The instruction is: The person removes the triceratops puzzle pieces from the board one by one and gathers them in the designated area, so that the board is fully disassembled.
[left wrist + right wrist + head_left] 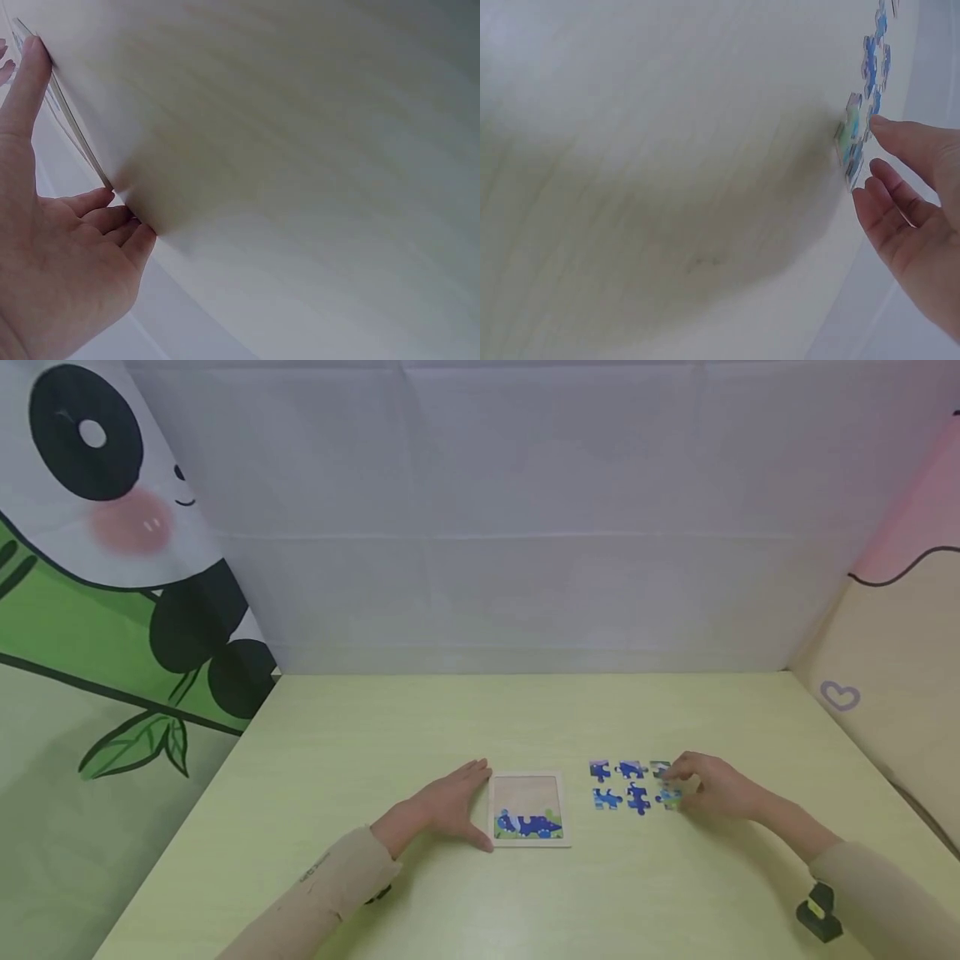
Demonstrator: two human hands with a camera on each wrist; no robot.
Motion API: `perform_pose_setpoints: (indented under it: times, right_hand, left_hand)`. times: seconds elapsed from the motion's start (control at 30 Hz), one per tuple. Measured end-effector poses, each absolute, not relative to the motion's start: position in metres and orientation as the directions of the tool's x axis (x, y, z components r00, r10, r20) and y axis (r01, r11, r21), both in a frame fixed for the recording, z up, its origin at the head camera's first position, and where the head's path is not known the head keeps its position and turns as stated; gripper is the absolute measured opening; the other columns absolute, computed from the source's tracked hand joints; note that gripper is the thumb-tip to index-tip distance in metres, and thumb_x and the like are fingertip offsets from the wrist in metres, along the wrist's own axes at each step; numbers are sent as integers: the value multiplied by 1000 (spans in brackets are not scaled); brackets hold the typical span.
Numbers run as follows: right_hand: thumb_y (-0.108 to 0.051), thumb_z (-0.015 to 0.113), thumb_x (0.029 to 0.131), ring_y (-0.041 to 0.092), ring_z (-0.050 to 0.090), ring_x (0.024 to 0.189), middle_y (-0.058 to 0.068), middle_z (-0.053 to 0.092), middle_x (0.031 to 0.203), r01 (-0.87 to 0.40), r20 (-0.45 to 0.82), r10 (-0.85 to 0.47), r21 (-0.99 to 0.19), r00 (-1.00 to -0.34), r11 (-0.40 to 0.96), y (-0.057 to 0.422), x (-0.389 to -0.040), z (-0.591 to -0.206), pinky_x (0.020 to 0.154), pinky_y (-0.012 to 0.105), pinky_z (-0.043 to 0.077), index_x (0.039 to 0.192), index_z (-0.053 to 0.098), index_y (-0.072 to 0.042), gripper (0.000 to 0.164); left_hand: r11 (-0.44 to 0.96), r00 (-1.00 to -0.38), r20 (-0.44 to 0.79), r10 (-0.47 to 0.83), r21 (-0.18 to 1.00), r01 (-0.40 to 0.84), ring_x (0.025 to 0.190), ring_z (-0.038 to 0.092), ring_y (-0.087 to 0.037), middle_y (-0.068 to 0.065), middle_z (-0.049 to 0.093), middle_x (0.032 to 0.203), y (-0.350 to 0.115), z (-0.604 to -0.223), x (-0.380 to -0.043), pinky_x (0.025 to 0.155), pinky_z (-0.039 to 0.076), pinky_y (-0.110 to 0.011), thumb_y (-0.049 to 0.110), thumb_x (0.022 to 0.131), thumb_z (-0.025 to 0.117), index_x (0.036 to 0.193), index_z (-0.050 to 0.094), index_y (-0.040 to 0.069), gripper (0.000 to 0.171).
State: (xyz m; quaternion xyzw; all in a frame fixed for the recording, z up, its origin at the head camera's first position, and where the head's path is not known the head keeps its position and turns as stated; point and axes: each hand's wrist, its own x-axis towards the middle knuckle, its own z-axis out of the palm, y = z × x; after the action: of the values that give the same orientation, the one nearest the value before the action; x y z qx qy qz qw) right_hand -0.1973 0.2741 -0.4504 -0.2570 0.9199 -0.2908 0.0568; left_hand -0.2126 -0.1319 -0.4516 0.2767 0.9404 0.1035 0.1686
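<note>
A shallow picture-puzzle frame (526, 843) with a pale rim lies on the table, blue and green pieces (536, 827) filling its bottom row. My left hand (453, 806) is spread along its left side, thumb by the lower corner and fingers by the upper one. In the left wrist view, the thumb (28, 82) touches the frame's edge. Several loose jigsaw pieces (638, 799) lie in two rows to the right. My right hand (716, 787) reaches over the right end, fingertips right at the upper-right jigsaw piece (660, 767); a green-blue piece (667, 798) lies just below.
The pale wooden table (420, 727) extends around the puzzle. A white cloth wall (510, 568) stands behind it, with a printed panda panel (187, 652) at the left and a beige panel (900, 693) at the right.
</note>
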Motion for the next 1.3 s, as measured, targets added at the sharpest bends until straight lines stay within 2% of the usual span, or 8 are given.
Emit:
perform_pose_setpoints:
  times: [0.17, 0.3, 0.47, 0.6, 0.8, 1.1, 1.3]
  right_hand:
    - [-4, 68, 77, 26, 56, 89, 10, 61, 99, -464, 53, -532, -565, -845, 682, 251, -205, -446, 64, 25, 51, 108, 63, 4, 32]
    - [-6, 69, 77, 21, 55, 84, 8, 61, 97, -516, 81, -572, -549, -816, 658, 222, -210, -448, 63, 25, 50, 105, 65, 1, 29]
    - [-9, 70, 77, 21, 56, 86, 5, 62, 96, -544, 76, -618, -566, -782, 619, 181, -212, -451, 65, 25, 50, 104, 65, -3, 29]
    - [-12, 72, 77, 19, 55, 87, 2, 62, 98, -526, 41, -636, -604, -770, 599, 148, -212, -452, 71, 29, 50, 106, 66, -5, 31]
    - [-14, 72, 78, 13, 50, 82, -2, 60, 94, -504, -11, -651, -623, -759, 598, 106, -210, -455, 70, 24, 46, 108, 65, -7, 32]
    - [-19, 75, 74, 9, 50, 81, -3, 60, 93, -549, -12, -704, -616, -710, 565, 74, -208, -463, 73, 22, 46, 104, 63, -5, 35]
    - [-18, 76, 73, 10, 48, 78, -4, 58, 88, -502, -40, -673, -635, -738, 588, 65, -205, -465, 70, 21, 44, 99, 64, -7, 31]
  left_hand:
    - [822, -787, -257, 561, 287, 492, 138, 11, -25, -10, 13, 151, -134, -451, -212, 111, 18, -39, 62, 59, 73, 144, 20, 4, 115]
    - [823, -788, -257, 560, 279, 494, 138, 11, -24, -10, 14, 151, -136, -452, -212, 111, 18, -39, 62, 59, 73, 144, 21, 4, 115]
    - [818, -786, -252, 565, 296, 493, 138, 11, -25, -10, 13, 151, -136, -452, -213, 111, 17, -40, 60, 58, 74, 144, 20, 4, 116]
    - [820, -786, -254, 564, 291, 493, 138, 11, -24, -9, 13, 151, -136, -454, -214, 112, 17, -39, 61, 58, 74, 144, 20, 5, 116]
    - [820, -786, -256, 562, 295, 490, 138, 11, -24, -10, 14, 151, -137, -454, -213, 111, 19, -40, 60, 58, 74, 144, 21, 5, 115]
    - [810, -777, -258, 574, 316, 494, 138, 12, -25, -10, 14, 151, -139, -453, -211, 111, 20, -40, 59, 60, 75, 143, 22, 4, 113]
    - [807, -775, -253, 579, 314, 500, 138, 11, -25, -10, 14, 151, -141, -456, -212, 111, 20, -40, 59, 60, 74, 143, 22, 4, 113]
